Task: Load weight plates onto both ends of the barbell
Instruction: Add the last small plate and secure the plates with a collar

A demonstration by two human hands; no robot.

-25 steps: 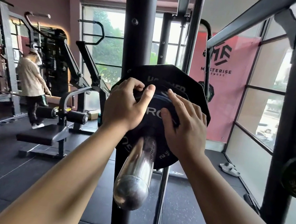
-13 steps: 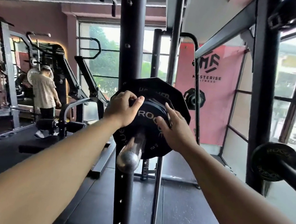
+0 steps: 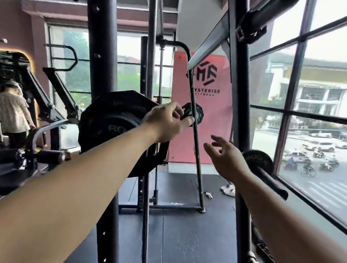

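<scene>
Two black weight plates [image 3: 109, 128] sit stacked on the barbell end at centre left: a smaller Rogue plate in front of a bigger one. My left forearm hides the bar's sleeve. My left hand [image 3: 166, 122] hovers at the plates' upper right edge with loosely curled fingers and holds nothing. My right hand [image 3: 225, 156] hangs in the air further right, fingers spread and empty. Just past it, a small black plate [image 3: 257, 161] sits on a dark bar [image 3: 273, 183] by the window. Another small plate [image 3: 193, 113] hangs on the rack behind.
Black rack uprights stand at centre [image 3: 96, 51] and right [image 3: 235, 95], with a slanted thin bar [image 3: 195, 157] between them. A person [image 3: 12, 112] stands at far left beside a padded machine [image 3: 27, 157]. White slippers [image 3: 229, 189] lie on the black rubber floor. Large windows [image 3: 327, 133] line the right side.
Both hands have come off the front plate and moved right. The view has turned right, so the plates now sit left of centre.
</scene>
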